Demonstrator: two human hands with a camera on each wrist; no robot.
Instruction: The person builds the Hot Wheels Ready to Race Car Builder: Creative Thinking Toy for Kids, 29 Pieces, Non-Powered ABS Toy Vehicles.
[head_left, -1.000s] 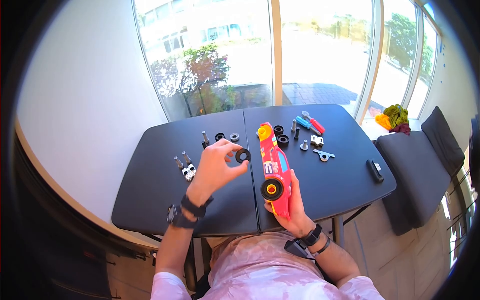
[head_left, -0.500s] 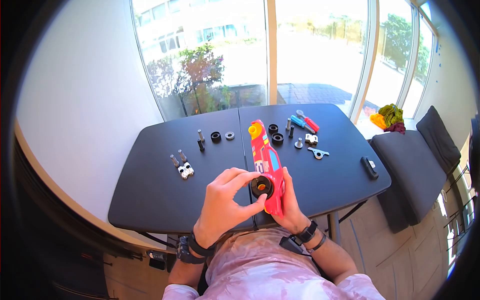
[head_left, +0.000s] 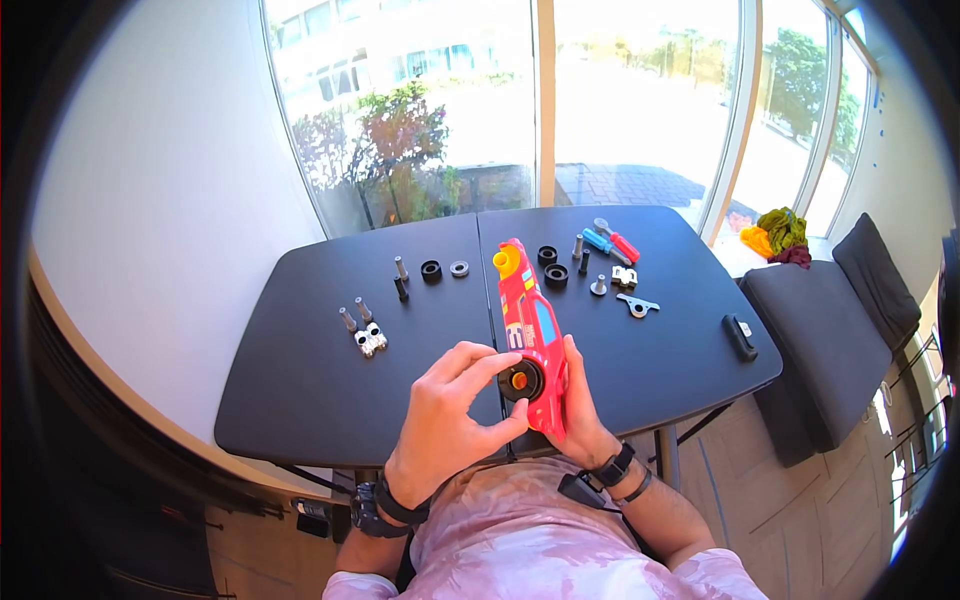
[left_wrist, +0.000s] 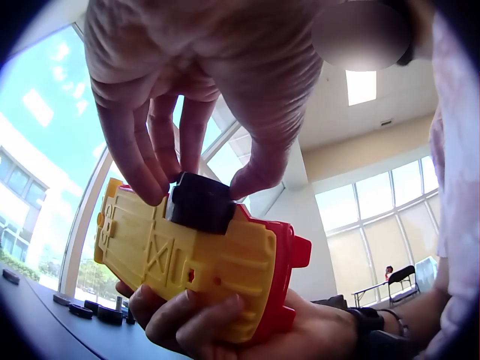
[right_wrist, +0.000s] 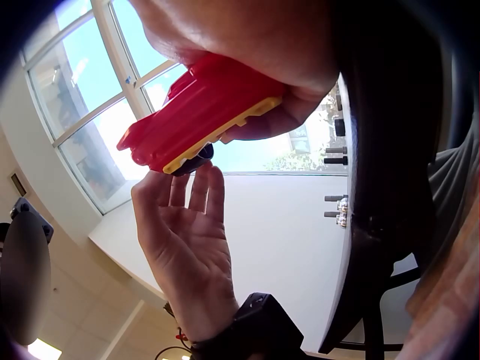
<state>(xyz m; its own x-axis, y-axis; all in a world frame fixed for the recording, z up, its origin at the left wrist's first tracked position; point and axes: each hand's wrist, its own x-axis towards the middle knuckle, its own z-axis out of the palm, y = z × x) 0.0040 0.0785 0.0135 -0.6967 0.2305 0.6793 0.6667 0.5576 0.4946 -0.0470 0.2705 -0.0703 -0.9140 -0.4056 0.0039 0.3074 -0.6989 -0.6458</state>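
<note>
My right hand (head_left: pixel 588 425) grips a red toy car (head_left: pixel 545 330) by its near end, raised over the table. The car points away from me, with a yellow knob at its far end. Between thumb and fingertips, my left hand (head_left: pixel 450 410) pinches a black ring (head_left: pixel 509 385) against the car's near wheel, and an orange-yellow hub shows through its middle. In the left wrist view, the car's yellow underside (left_wrist: pixel 157 244) faces the camera, with right fingers curled beneath it and a black wheel (left_wrist: pixel 201 204) at its upper edge.
The black folding table (head_left: pixel 300 400) carries black wheels (head_left: pixel 556 275), a grey ring (head_left: pixel 459 269), grey bolts (head_left: pixel 402 267), a silver engine-like part (head_left: pixel 370 341), a grey bracket (head_left: pixel 638 306), screwdrivers (head_left: pixel 622 246) and a black handle-like object (head_left: pixel 740 338). A dark padded seat (head_left: pixel 815 350) stands right.
My left hand has brought the black ring down and right from beside the car onto its near wheel. The right hand keeps its hold on the car.
</note>
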